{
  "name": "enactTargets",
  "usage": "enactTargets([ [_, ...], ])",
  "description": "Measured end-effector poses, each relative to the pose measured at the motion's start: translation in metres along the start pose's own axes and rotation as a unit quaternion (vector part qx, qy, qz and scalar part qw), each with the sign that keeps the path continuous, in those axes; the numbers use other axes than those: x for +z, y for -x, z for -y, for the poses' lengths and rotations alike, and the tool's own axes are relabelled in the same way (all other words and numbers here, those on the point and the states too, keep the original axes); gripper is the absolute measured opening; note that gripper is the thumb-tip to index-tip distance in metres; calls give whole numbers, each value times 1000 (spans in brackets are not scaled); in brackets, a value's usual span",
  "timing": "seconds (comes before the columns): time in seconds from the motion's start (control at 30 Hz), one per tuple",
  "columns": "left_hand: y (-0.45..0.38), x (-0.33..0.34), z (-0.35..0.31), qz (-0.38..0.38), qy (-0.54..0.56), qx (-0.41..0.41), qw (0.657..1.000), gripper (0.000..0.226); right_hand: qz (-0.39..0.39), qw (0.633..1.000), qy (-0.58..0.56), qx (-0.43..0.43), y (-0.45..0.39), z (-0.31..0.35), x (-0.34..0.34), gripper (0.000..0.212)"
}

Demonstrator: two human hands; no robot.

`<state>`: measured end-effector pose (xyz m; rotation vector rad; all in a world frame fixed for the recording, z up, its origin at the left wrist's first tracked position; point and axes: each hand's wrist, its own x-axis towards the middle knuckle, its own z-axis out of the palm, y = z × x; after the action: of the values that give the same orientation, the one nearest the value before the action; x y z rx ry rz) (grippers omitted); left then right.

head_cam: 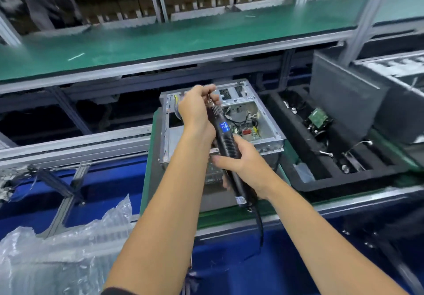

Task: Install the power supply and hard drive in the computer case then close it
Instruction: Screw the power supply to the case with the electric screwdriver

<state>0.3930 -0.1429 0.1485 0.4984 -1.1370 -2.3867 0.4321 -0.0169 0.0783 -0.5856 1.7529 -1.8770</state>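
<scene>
Blue "intel CORE" sticker (224,126) on the screwdriver (226,143).

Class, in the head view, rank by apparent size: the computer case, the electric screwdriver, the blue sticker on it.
1. computer case
2. electric screwdriver, nearer the camera, so it looks enlarged
3. blue sticker

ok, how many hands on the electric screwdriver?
2. The left hand pinches the tip end of the electric screwdriver above the open computer case; the right hand grips its body lower down.
</scene>
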Motion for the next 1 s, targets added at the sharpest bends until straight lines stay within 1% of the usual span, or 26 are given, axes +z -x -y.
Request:
enactTargets([
  [0.1,-9,52,28,50,3,-40,998,16,-89,995,22,-23,2,14,-50,29],
  [0.17,-16,86,54,78,0,-60,995,16,-125,991,38,-33,3,17,-87,23],
  [0.3,-41,147,117,123,-20,-99,987,10,-145,989,1,-14,-3,13,-169,13],
  [0.4,-70,182,168,140,-69,-127,980,12,-154,988,-6,20,-15,2,-234,18],
  [0.47,-91,199,199,133,-118,-141,974,10,-152,987,-6,48,-27,-8,-273,26],
  [0.53,-115,210,226,120,-201,-153,960,8,-139,987,-7,83,-39,-19,-307,26],
  [0.6,-140,214,249,84,-263,-151,949,7,-117,987,-8,113,-53,-30,-335,30],
  [0.63,-151,214,258,55,-281,-145,947,8,-112,985,-11,130,-60,-35,-346,38],
  [0.7,-171,209,277,-3,-328,-139,935,15,-120,978,-20,167,-73,-47,-362,62],
  [0.73,-182,204,286,-20,-366,-143,919,18,-122,976,-22,178,-81,-53,-369,61],
  [0.77,-190,198,296,-25,-410,-152,899,20,-125,975,-16,184,-87,-58,-374,56],
  [0.8,-196,190,305,-14,-472,-156,868,20,-127,974,-6,188,-93,-64,-378,45],
  [0.83,-203,180,315,13,-558,-146,817,18,-128,973,-2,193,-100,-69,-383,39],
  [0.87,-206,170,325,48,-654,-121,745,15,-132,971,-3,200,-108,-75,-388,37],
  [0.9,-206,160,334,89,-738,-99,661,12,-134,968,-6,210,-115,-80,-391,36],
  [0.93,-205,151,344,131,-799,-84,581,11,-136,966,-6,221,-121,-84,-394,34],
  [0.97,-204,144,353,169,-835,-83,517,10,-136,963,-3,231,-127,-88,-396,33],
  [1.0,-204,139,362,197,-858,-84,467,8,-135,961,2,240,-133,-92,-398,32],
])
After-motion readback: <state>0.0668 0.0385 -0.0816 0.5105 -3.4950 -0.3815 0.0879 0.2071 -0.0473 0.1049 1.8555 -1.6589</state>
